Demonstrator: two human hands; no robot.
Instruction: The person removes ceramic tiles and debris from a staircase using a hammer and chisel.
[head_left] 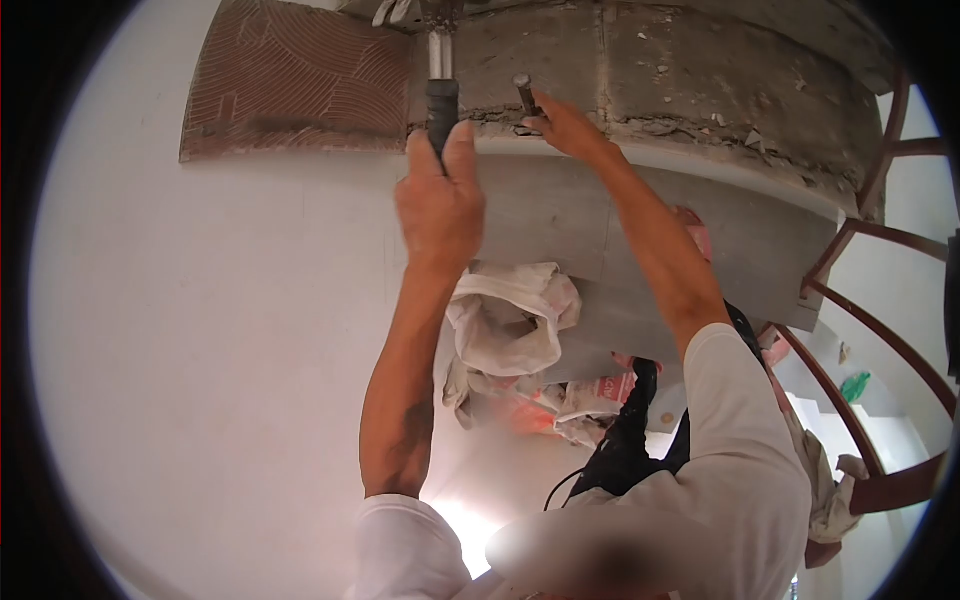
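Ridged red-brown panel (300, 85): at your far left, beside the bare concrete step (515, 60).
Left hand (440, 210): your fingers are closed around the hammer's black grip.
Hammer (441, 90): rises out of that fist — metal shaft beyond the fingers, head partly cut off at the top edge.
White sack (510, 345): crumpled, below and between your hands.
Chisel (525, 92): upright in your curled right fingers, its top above them — lower tip unclear, by the step's broken edge.
Right hand (568, 128): gripping the chisel.
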